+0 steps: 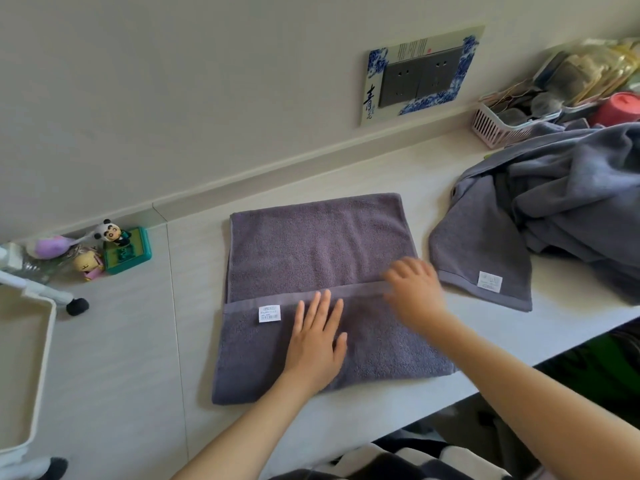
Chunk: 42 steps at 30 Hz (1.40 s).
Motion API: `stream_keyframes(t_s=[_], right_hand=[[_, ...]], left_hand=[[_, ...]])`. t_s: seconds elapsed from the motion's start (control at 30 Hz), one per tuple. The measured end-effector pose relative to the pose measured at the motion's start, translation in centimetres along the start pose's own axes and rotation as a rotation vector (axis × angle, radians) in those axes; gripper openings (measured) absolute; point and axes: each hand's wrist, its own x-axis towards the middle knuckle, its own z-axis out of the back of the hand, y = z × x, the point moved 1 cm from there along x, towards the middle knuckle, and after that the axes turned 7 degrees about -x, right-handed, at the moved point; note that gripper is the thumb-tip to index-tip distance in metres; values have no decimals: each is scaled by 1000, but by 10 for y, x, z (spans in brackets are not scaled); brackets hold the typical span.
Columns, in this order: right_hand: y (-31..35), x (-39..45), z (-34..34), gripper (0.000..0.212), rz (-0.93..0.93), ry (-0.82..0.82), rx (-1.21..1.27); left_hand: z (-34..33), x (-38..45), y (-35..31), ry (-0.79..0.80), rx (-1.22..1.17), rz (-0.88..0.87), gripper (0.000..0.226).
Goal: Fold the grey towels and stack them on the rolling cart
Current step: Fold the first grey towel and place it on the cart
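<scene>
A grey towel (311,251) lies flat on the white counter (138,341), its near part folded up over the rest, with a white label by the hemmed edge. My left hand (317,344) rests flat on the folded flap, fingers straight. My right hand (414,289), blurred, lies with spread fingers on the hem at the towel's right side. A heap of unfolded grey towels (568,202) sits at the right, one corner with a label hanging toward me. The white rolling cart (34,341) stands at the left edge, its tray showing.
Small toy figures and a green box (121,251) stand by the wall at the left. A pink basket (498,126) full of items and a red lid sit at the far right. A framed wall socket (422,74) is above the counter. The counter's front edge runs at the lower right.
</scene>
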Motion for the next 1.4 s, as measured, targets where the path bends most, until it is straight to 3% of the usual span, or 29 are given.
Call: stream_keyframes(t_s=[0.07,0.17,0.47,0.67,0.83,1.2,1.33,1.4], right_hand=[[36,-25,-18,35,88,-115,138],[60,-58,-46,48,115,-17,260],[30,-67,-64,58,-98,46,225],[25,-70,-60,65,-116,21,269],[50,-108,-54,41,217,-254,408],[68,-99,-57,33,150,-312,440],[64,-90,-47,37,119,-271,513],[62,-87,-36,32,122,-144,532]], left_hand=[[-7,-6,-11,9,-4,-12,60],[-15,-15,-1,12,39,-4,63],[-5,-62,68,-111,39,43,61],[2,-74,79,-85,-29,-59,57],[-10,-97,74,-107,-166,-290,53],[2,-77,70,-240,-365,-160,31],[19,-64,69,-130,-433,-20,35],[34,-58,64,12,-443,40,26]])
